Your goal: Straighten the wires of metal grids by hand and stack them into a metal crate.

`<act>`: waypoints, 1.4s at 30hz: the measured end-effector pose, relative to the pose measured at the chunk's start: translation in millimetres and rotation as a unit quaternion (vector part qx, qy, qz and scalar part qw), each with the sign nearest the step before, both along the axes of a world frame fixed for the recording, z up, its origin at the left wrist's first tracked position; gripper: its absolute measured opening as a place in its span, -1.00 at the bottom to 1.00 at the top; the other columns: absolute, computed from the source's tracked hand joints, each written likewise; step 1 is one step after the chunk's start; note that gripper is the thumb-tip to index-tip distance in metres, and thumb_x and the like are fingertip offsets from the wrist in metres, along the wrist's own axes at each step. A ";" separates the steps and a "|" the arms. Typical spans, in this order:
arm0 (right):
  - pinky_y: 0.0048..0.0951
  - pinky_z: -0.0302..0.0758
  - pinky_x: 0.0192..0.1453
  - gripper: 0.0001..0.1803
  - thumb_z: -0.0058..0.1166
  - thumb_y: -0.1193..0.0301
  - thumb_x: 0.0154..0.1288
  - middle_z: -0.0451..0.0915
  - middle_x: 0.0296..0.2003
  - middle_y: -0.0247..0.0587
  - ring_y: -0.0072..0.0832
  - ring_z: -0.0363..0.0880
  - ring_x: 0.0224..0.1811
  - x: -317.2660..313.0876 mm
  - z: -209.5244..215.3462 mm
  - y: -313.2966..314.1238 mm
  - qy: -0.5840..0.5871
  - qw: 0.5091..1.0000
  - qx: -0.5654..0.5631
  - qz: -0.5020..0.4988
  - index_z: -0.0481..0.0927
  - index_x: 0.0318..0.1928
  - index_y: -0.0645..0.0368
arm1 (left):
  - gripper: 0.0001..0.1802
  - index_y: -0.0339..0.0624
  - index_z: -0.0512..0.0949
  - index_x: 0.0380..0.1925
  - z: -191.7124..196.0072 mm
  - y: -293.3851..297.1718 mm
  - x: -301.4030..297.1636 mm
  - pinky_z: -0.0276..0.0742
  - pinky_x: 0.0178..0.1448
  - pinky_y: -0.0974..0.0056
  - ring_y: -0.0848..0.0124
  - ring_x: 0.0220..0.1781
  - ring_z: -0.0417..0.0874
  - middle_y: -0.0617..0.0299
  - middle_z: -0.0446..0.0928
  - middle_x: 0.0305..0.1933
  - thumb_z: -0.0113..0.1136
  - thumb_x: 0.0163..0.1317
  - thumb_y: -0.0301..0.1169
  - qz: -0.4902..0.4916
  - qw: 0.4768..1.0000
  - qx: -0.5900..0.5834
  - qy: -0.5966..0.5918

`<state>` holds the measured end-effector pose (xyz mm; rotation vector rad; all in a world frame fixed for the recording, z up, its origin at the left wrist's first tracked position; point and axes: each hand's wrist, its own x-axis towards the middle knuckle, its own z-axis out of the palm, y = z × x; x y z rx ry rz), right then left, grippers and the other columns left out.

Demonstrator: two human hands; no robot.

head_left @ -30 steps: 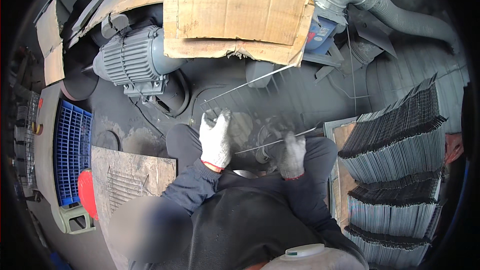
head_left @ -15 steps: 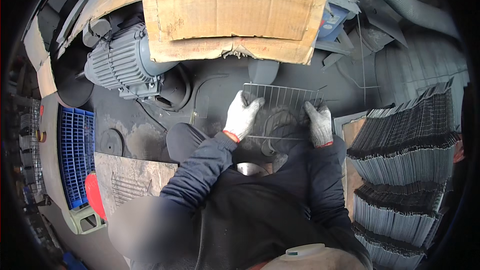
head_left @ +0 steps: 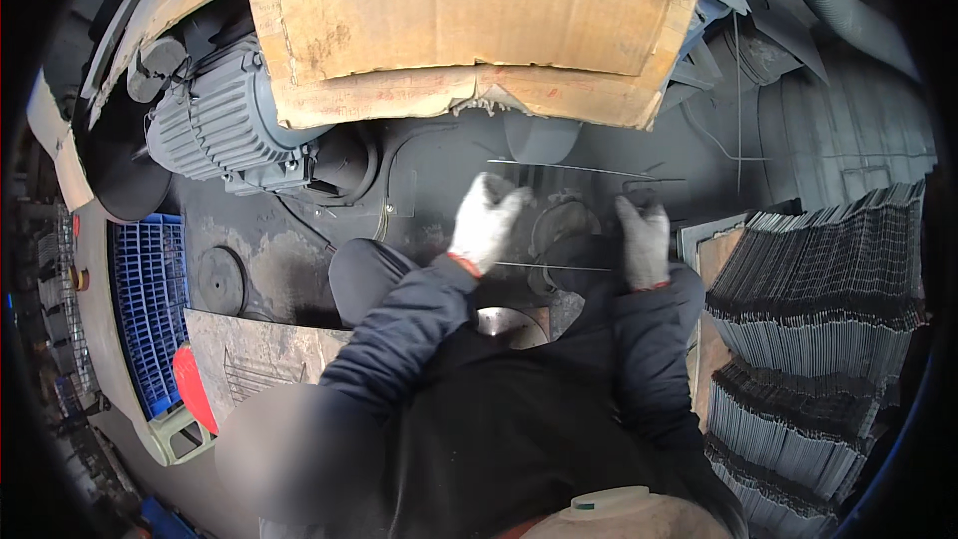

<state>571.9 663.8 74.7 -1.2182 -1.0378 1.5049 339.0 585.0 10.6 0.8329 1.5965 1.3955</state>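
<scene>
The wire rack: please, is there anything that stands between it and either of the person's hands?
Nothing visible does, apart from the knitted gloves. The left hand is at the left side of the wire rack, the right hand at its right. Blur hides the exact finger contact.

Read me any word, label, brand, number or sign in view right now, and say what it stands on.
No text is readable.
Cardboard sheet: faint reddish marks along its lower flap, too small and faded to read.
Grey motor: no lettering can be made out.
Wire rack: blurred, no marking to be read.
</scene>
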 end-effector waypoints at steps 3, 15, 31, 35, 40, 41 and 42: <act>-0.45 0.66 -0.21 -0.79 0.23 0.53 0.54 0.73 -0.18 -0.23 -0.52 0.69 -0.31 6.4 0.2 12.2 -0.037 0.999 -0.025 0.019 0.62 0.10 0.26 | -0.66 -0.26 0.59 -0.12 -12.8 -2.1 5.9 0.62 -0.06 0.17 0.33 -0.21 0.68 0.12 0.68 -0.26 0.45 0.42 -0.21 0.002 0.998 -0.036 -0.053; -0.48 0.62 -0.33 -0.89 0.33 0.48 0.49 0.79 -0.28 -0.30 -0.56 0.70 -0.42 -2.6 15.5 6.3 -0.046 0.993 -0.105 0.009 0.75 -0.11 0.28 | -0.64 -0.36 0.56 0.00 48.8 -3.3 -11.8 0.69 -0.08 0.25 0.46 -0.17 0.70 0.13 0.71 -0.21 0.45 0.42 -0.34 -0.031 0.990 -0.122 -0.060; -0.47 0.69 -0.10 -0.72 0.23 0.51 0.51 0.83 -0.06 -0.09 -0.45 0.81 -0.12 9.2 45.6 -9.4 -0.118 0.982 -0.133 0.058 0.72 0.12 0.42 | -0.59 -0.35 0.53 0.03 59.6 -0.1 -20.9 0.57 -0.42 0.22 0.46 -0.42 0.61 0.15 0.65 -0.27 0.46 0.39 -0.31 -0.076 0.964 -0.126 -0.221; -0.42 0.72 0.09 -0.70 0.21 0.57 0.51 0.82 -0.02 -0.13 -0.42 0.81 -0.07 31.9 33.2 -3.9 -0.078 0.992 -0.090 0.034 0.69 0.18 0.38 | -0.54 -0.36 0.52 0.09 60.0 1.3 -4.4 0.61 -0.38 0.28 0.43 -0.40 0.65 0.11 0.68 -0.16 0.48 0.37 -0.31 -0.062 0.970 -0.122 -0.198; -0.42 0.59 -0.18 -0.84 0.41 0.44 0.45 0.74 -0.32 -0.37 -0.59 0.63 -0.30 -64.5 -39.6 -6.4 -0.199 0.950 -0.031 0.237 0.76 -0.09 0.27 | -0.65 -0.31 0.56 0.01 37.9 -68.3 -95.3 0.63 -0.46 0.31 0.46 -0.48 0.64 0.25 0.60 -0.37 0.43 0.40 -0.33 0.053 0.962 -0.181 -0.199; -0.44 0.58 -0.21 -0.83 0.43 0.42 0.45 0.70 -0.37 -0.42 -0.61 0.61 -0.32 -81.5 -57.6 -17.7 -0.072 0.977 -0.033 0.196 0.74 -0.12 0.25 | -0.72 -0.27 0.57 0.03 54.4 -77.3 -100.1 0.66 -0.44 0.33 0.47 -0.45 0.66 0.24 0.65 -0.31 0.40 0.42 -0.43 0.085 0.957 -0.151 -0.231; -0.44 0.58 -0.21 -0.83 0.43 0.42 0.45 0.70 -0.37 -0.42 -0.61 0.61 -0.32 -91.9 -54.5 -24.1 -0.068 0.976 -0.030 0.205 0.74 -0.12 0.25 | -0.74 -0.27 0.57 0.03 57.9 -90.7 -111.2 0.69 -0.36 0.32 0.47 -0.39 0.68 0.24 0.67 -0.27 0.38 0.42 -0.46 0.085 0.962 -0.119 -0.230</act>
